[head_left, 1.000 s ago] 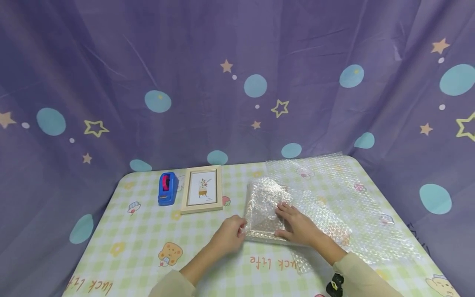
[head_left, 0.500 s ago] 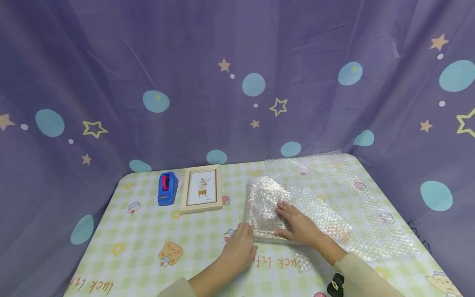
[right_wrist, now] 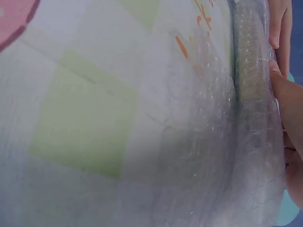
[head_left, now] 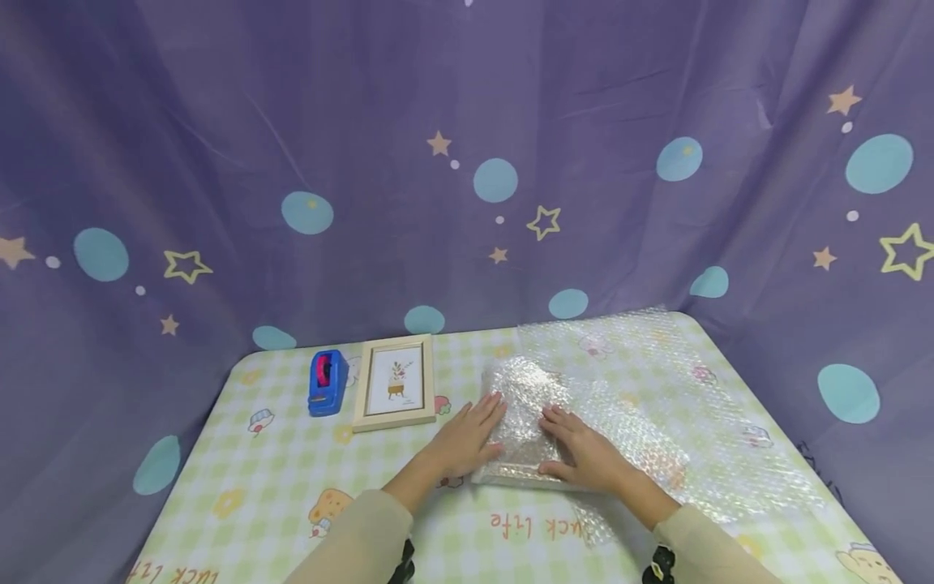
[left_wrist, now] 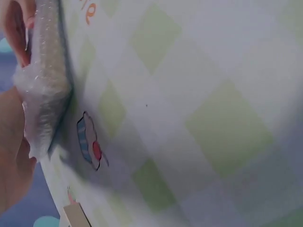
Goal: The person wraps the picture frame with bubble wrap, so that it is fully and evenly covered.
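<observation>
A flat rectangular bundle in bubble wrap (head_left: pixel 524 385) lies on the table, in front of me and a little right. My left hand (head_left: pixel 463 438) rests along its left side, fingers stretched out over the wrap. On the front right part lies my right hand (head_left: pixel 584 454), its fingers extended and thumb spread near the front edge. From the bundle a loose sheet of bubble wrap (head_left: pixel 700 454) spreads out to the right. Both wrist views show the bundle's thick side (left_wrist: pixel 49 71), with a pale edge visible through the plastic (right_wrist: pixel 251 61).
A light wooden picture frame (head_left: pixel 395 383) with a plant drawing lies left of the bundle. Beside it stands a blue tape dispenser (head_left: pixel 327 383) with a pink core. The checked tablecloth (head_left: pixel 277 470) covers the table, and a purple curtain (head_left: pixel 394 97) hangs behind.
My left hand has moved from pinching at the bundle's left edge, down to its front left corner, then up to lie flat on its left side. The right hand stays in place.
</observation>
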`<action>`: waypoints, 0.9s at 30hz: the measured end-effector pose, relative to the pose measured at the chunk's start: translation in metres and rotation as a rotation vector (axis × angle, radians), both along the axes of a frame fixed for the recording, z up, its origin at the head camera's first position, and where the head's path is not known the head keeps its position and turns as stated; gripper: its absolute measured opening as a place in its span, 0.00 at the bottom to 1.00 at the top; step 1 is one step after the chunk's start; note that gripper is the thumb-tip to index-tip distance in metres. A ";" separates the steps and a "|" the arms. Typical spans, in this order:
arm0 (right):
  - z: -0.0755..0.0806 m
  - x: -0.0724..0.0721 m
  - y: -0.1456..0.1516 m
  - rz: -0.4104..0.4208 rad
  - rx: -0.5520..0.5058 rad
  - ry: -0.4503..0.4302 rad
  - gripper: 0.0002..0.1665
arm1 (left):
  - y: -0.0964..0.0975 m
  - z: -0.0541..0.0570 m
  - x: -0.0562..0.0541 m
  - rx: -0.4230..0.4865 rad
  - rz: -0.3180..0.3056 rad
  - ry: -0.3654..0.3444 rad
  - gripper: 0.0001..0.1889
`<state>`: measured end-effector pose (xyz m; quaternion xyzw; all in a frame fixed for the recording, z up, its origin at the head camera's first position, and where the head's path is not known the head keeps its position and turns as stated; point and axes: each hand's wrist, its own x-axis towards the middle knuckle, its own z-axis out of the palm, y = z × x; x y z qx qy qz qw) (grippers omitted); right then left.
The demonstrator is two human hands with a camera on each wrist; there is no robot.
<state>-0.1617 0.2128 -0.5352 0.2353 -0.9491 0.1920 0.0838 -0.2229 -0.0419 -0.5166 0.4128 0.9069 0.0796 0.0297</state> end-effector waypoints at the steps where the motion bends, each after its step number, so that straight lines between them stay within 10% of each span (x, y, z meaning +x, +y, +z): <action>1: -0.001 0.000 0.000 0.001 0.005 0.003 0.47 | 0.001 -0.003 0.000 -0.004 -0.003 -0.002 0.36; 12: -0.006 -0.006 0.003 0.018 -0.001 0.173 0.53 | 0.014 -0.008 -0.002 -0.085 -0.025 0.078 0.34; 27: -0.008 -0.004 0.002 0.051 0.010 0.120 0.46 | 0.017 -0.002 -0.004 -0.083 -0.095 0.042 0.35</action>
